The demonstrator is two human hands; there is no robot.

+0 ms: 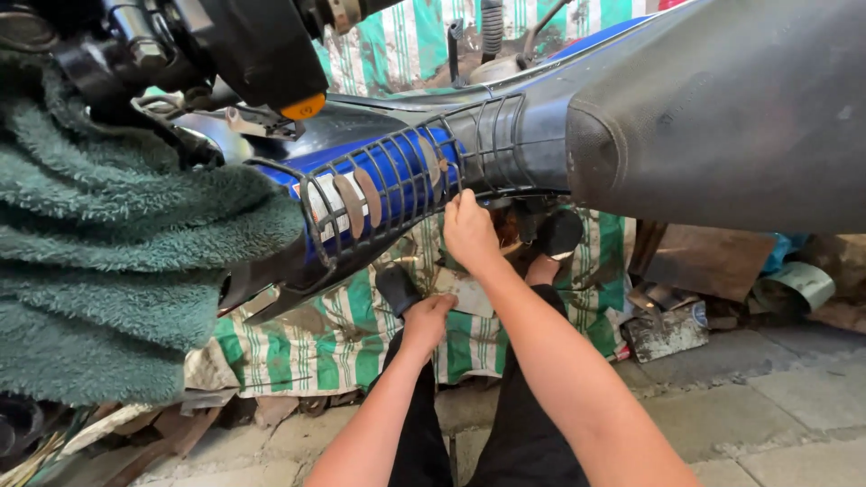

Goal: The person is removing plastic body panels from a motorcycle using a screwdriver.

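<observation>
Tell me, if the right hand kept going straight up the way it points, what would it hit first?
Probably the black grille over the blue motorcycle body; the right hand already sits at its lower edge.

Above the hands: black grille (397, 185) over the blue motorcycle tank (388, 171) blocks.
Left of grille: green towel (108, 252) crowds.
Below grille: open gap to the striped cloth (334, 338).

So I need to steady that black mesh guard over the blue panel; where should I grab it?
Take the black mesh guard at its lower edge, coming from below, where the right hand already reaches; the open bars there give fingers purchase.
</observation>
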